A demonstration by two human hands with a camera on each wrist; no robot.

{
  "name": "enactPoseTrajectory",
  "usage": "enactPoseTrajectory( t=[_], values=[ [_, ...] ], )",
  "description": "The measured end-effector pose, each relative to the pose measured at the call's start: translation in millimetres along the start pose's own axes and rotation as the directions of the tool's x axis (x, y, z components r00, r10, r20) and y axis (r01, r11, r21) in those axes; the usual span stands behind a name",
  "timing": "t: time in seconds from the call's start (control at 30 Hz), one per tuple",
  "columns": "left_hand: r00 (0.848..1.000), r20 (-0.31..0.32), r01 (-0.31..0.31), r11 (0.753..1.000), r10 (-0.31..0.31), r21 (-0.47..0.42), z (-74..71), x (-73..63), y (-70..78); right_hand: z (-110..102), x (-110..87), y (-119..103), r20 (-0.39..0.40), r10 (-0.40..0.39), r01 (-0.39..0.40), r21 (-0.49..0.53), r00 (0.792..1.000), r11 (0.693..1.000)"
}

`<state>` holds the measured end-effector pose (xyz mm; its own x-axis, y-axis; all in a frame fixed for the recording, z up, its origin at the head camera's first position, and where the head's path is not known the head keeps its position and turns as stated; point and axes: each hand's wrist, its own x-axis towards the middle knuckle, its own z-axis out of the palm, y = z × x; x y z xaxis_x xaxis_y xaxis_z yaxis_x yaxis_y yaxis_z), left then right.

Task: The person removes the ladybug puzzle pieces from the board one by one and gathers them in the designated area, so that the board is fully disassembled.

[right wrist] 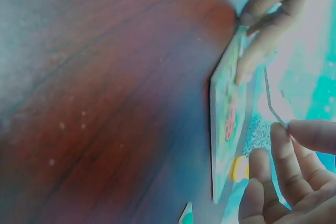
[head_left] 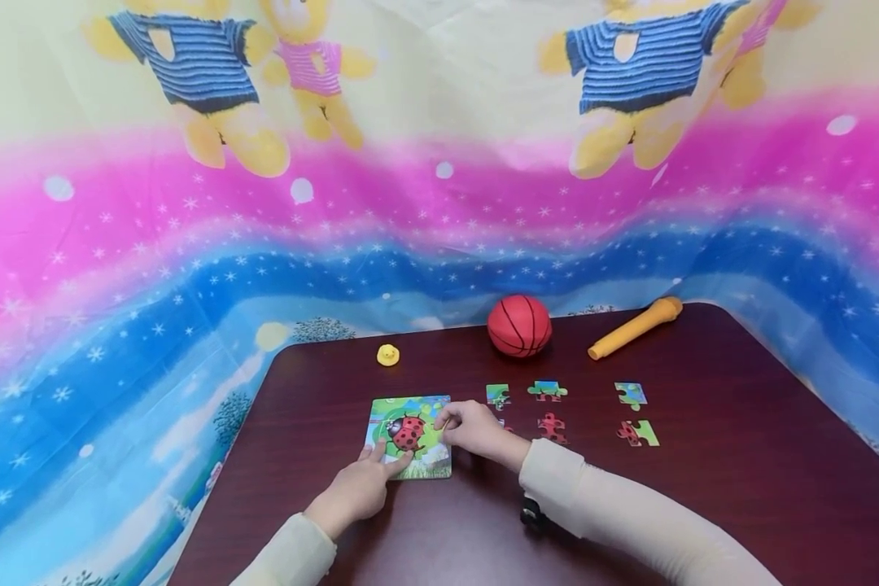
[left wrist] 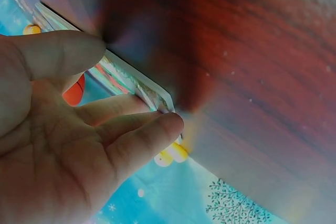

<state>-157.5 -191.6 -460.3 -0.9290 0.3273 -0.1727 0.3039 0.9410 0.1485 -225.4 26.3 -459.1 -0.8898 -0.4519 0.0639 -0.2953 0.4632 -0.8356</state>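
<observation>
A square ladybug puzzle board lies on the dark wood table. My left hand rests at its lower left corner, thumb and fingers loosely extended along the edges. In the left wrist view the thumb meets one edge and the fingertips are by the corner. Over the board's right side, my right hand pinches a thin puzzle piece between thumb and index finger. The right wrist view shows that piece edge-on, raised above the board.
Several loose puzzle pieces lie right of the board, some partly behind the right hand. Along the back are a small yellow rubber duck, a red toy basketball and a yellow toy microphone. A printed cloth backdrop hangs behind the table.
</observation>
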Motion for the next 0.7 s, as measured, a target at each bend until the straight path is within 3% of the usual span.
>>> enactPoseTrajectory(
  t=[0.13, 0.27, 0.47, 0.7],
  values=[
    [1.000, 0.017, 0.000, 1.000, 0.000, -0.013, -1.8, -0.4, 1.1, -11, -8.0, 6, -0.001, 0.074, -0.073, 0.140, 0.997, 0.987],
    [1.000, 0.012, -0.003, 1.000, 0.003, -0.020, -3.2, 0.5, 0.1, -29, -18.6, 14, -0.053, 0.164, -0.148, 0.230, 0.985, 0.962],
    [1.000, 0.001, -0.002, 0.999, 0.002, -0.039, -6.3, 2.0, -0.7, -69, -42.8, 27, -0.108, 0.250, -0.220, 0.233, 0.962, 0.947],
    [1.000, 0.028, 0.016, 0.998, -0.014, -0.059, -3.4, -0.5, -1.3, -120, -89.0, 44, -0.141, 0.325, -0.285, 0.244, 0.935, 0.927]
  ],
)
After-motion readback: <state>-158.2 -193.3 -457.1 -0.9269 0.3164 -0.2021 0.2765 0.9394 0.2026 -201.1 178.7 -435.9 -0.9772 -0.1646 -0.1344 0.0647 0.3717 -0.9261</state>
